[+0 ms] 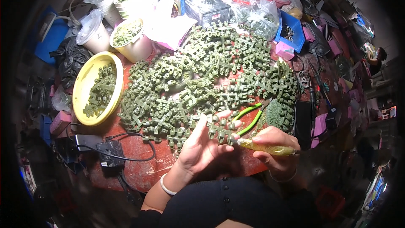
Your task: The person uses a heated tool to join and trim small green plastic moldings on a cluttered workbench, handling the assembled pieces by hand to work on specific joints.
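In my left hand [195, 152] is a dark green branched piece [221, 133] with small ring-like knobs along its stem, held between the thumb and the fingers. My right hand [276, 141] grips a slim tool [249, 144] wrapped in yellow. The tool's tip meets the lower right end of the piece; whether it touches or only overlaps it, I cannot tell. Just beyond both hands spreads a large heap of similar green pieces [190, 88]. Pliers with bright green handles [252, 123] lie between the heap and my right hand.
On the red table [168, 166], a yellow basin [78, 97] with more green pieces leans at left. White buckets [134, 48] stand behind it. A black adapter with a cable [110, 154] lies near left. At back right are a blue bin [295, 38] and pink blocks [284, 50].
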A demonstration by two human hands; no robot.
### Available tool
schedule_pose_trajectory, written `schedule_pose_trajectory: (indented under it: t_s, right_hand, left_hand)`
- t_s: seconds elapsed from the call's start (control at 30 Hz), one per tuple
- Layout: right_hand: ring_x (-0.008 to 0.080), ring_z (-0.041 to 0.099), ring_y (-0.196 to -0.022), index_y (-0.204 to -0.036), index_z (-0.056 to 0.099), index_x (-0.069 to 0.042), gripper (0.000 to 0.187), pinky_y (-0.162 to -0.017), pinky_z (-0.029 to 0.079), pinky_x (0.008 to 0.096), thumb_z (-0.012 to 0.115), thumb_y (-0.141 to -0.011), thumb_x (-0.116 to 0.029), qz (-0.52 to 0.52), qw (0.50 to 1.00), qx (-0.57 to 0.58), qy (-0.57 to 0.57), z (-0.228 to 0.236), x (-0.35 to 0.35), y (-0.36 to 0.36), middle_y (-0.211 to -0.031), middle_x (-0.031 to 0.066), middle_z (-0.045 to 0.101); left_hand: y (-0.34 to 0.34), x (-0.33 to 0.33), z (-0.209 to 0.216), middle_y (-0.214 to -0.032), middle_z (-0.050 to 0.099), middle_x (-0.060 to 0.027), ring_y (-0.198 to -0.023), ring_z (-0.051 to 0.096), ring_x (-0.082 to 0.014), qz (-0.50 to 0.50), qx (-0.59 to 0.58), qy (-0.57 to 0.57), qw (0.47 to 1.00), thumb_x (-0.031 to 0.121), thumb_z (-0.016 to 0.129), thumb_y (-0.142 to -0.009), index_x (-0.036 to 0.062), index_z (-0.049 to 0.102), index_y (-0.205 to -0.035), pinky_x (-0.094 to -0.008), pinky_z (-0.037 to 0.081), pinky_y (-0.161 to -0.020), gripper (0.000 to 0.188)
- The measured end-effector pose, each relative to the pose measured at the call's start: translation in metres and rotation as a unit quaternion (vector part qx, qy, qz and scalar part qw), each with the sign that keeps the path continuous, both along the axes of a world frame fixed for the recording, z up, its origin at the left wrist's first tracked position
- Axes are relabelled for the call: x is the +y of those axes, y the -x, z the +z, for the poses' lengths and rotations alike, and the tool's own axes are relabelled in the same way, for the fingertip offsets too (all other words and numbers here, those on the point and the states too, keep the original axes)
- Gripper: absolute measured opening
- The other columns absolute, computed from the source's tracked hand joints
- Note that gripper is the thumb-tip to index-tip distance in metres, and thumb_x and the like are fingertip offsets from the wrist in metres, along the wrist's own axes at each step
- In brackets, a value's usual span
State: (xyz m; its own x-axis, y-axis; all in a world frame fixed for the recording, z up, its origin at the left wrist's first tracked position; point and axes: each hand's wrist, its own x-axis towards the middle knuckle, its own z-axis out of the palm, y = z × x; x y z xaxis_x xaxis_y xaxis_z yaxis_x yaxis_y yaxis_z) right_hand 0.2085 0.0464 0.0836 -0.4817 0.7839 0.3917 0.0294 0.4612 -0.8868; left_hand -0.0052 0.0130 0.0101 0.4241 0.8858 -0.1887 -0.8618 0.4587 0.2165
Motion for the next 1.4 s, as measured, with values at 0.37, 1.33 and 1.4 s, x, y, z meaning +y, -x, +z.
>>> schedule_pose_trajectory:
  t_s: [0.37,1.33,1.4]
  right_hand:
    - [0.0185,0.070,-0.083,-0.106,0.068,0.003,0.024,-0.077,0.054,0.0286,0.075,-0.082,0.001,-0.061,0.993,0.007,0.105,-0.017,-0.005,0.010,-0.100,0.0142,0.072]
    - [0.0215,0.068,-0.086,-0.103,0.067,0.005,0.019,-0.078,0.053,0.0320,0.072,-0.088,-0.006,-0.032,0.992,0.040,0.117,-0.016,0.001,0.003,-0.095,0.0143,0.070]
    - [0.0214,0.068,-0.087,-0.103,0.067,0.005,0.018,-0.079,0.053,0.0319,0.071,-0.088,-0.005,-0.035,0.992,0.037,0.115,-0.014,0.002,0.002,-0.096,0.0142,0.070]
  left_hand:
    - [-0.001,-0.001,0.002,-0.133,0.055,-0.0148,-0.110,0.061,-0.0238,0.018,0.023,0.010,1.000,0.046,0.036,-0.106,0.0051,0.037,-0.147,-0.0394,0.057,-0.086,0.058]
    - [0.000,-0.003,0.002,-0.129,0.059,-0.0118,-0.104,0.064,-0.0206,-0.040,0.034,0.014,0.999,0.047,0.032,-0.106,0.0066,0.046,-0.139,-0.0362,0.058,-0.084,0.054]
    - [-0.002,-0.002,0.006,-0.126,0.061,-0.0116,-0.104,0.064,-0.0196,-0.033,0.065,0.017,0.997,0.048,0.032,-0.106,0.0065,0.048,-0.138,-0.0348,0.057,-0.084,0.054]
